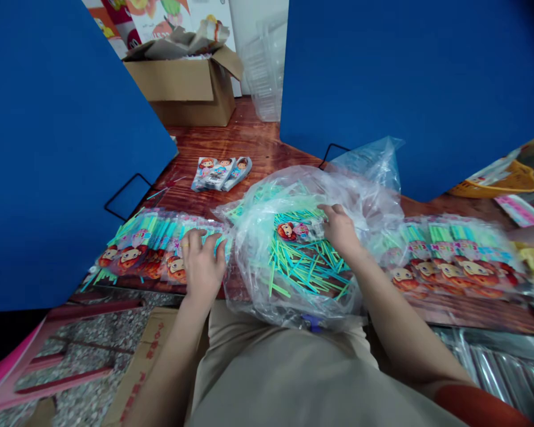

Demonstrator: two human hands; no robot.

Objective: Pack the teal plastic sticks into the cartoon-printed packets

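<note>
My right hand (pixel 342 234) pinches the end of a small clear packet (pixel 299 230) printed with a red-haired cartoon figure. It is above a large open clear plastic bag (pixel 256 261) in front of me. Loose thin green and blue plastic sticks (pixel 305 270) fill the bag. To the left, my left hand (pixel 203 261) lies with fingers apart on a row of printed packets (pixel 149 246) holding similar sticks. Whether its fingertips grip one of them is hidden. Another row of filled packets (pixel 454 252) lies right of the bag.
Folded printed packets (pixel 220 173) lie on the wooden table (pixel 258 139). Behind them stand an open cardboard box (pixel 182 83) and stacked clear plastic trays (pixel 267 71). Large blue panels (pixel 66 136) flank the space. An orange basket (pixel 501 181) is at right, a pink stool (pixel 31 362) lower left.
</note>
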